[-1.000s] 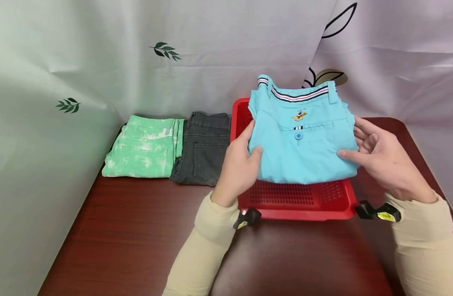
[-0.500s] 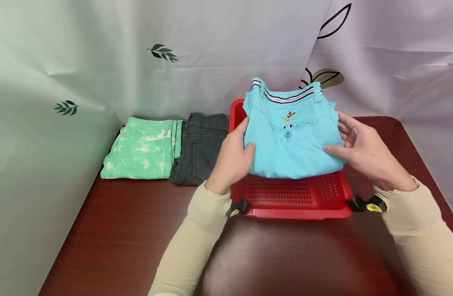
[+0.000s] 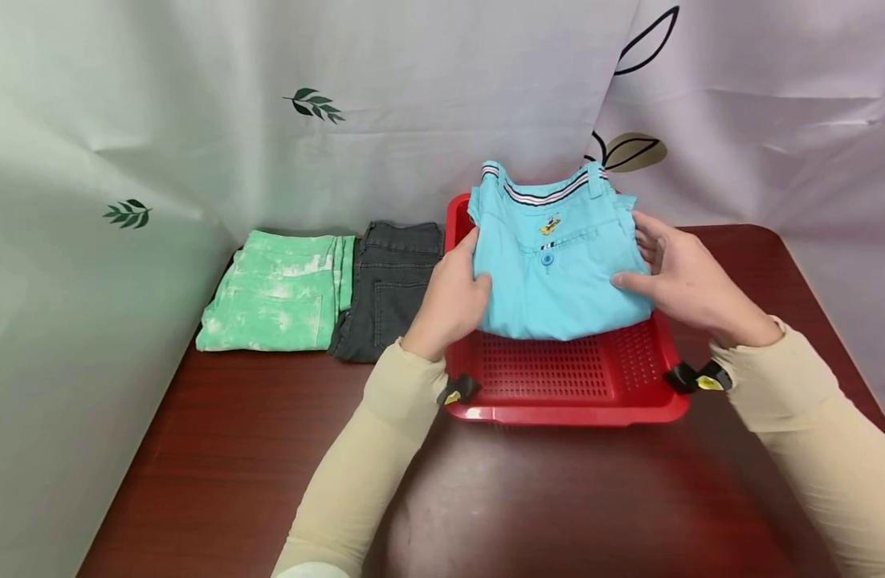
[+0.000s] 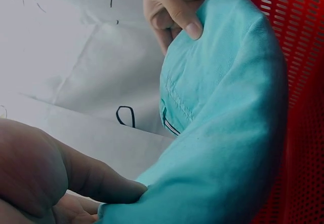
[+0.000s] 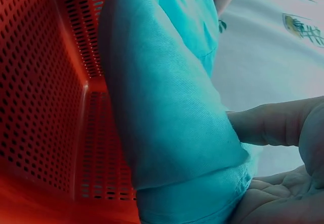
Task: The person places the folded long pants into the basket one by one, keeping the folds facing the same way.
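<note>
A folded pair of light blue trousers (image 3: 558, 281), with a striped inner waistband and a buttoned pocket, is held above the red basket (image 3: 565, 415). My left hand (image 3: 451, 299) grips its left edge, thumb on the front and fingers behind. At the right edge my right hand (image 3: 691, 281) pinches the cloth the same way. In the left wrist view the left thumb presses the light blue trousers (image 4: 217, 133) near the fold. The right wrist view has the trousers (image 5: 167, 102) beside the perforated basket wall (image 5: 35, 82), with the right thumb against the cloth.
Left of the basket lie folded dark grey jeans (image 3: 402, 297), and beside them folded green and white tie-dye trousers (image 3: 276, 293). All stand on a dark red-brown wooden table (image 3: 254, 433). A pale curtain with leaf prints (image 3: 413, 96) hangs behind and at the sides.
Both hands have carried the light blue trousers left and slightly away from me, over the basket. The trousers stay gripped at both edges. The jeans and green trousers have not moved.
</note>
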